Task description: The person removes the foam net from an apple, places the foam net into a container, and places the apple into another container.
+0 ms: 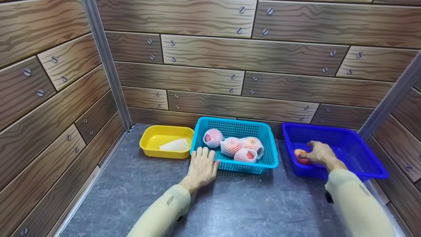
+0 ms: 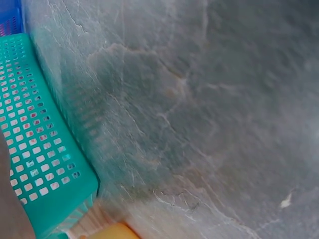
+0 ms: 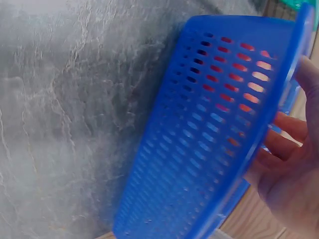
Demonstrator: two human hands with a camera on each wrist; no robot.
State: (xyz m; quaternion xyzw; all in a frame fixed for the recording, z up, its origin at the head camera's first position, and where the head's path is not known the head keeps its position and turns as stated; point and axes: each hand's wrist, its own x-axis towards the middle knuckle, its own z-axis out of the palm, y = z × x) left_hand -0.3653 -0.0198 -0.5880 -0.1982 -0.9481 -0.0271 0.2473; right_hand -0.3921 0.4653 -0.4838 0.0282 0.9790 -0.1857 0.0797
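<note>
A bare red-and-yellow fruit, like an apple, lies at the left end of the dark blue basket. My right hand reaches over the basket's front rim, its thumb overlapping the fruit and its other fingers spread apart behind. Through the basket holes in the right wrist view, red patches show near this hand. My left hand rests on the front left rim of the teal basket, fingers straight. Inside are several reddish fruits in white foam nets.
A yellow tray stands left of the teal basket, with a flat white foam net in it. Wood-patterned walls enclose the grey tabletop at the back and both sides. A gap separates the teal and blue baskets.
</note>
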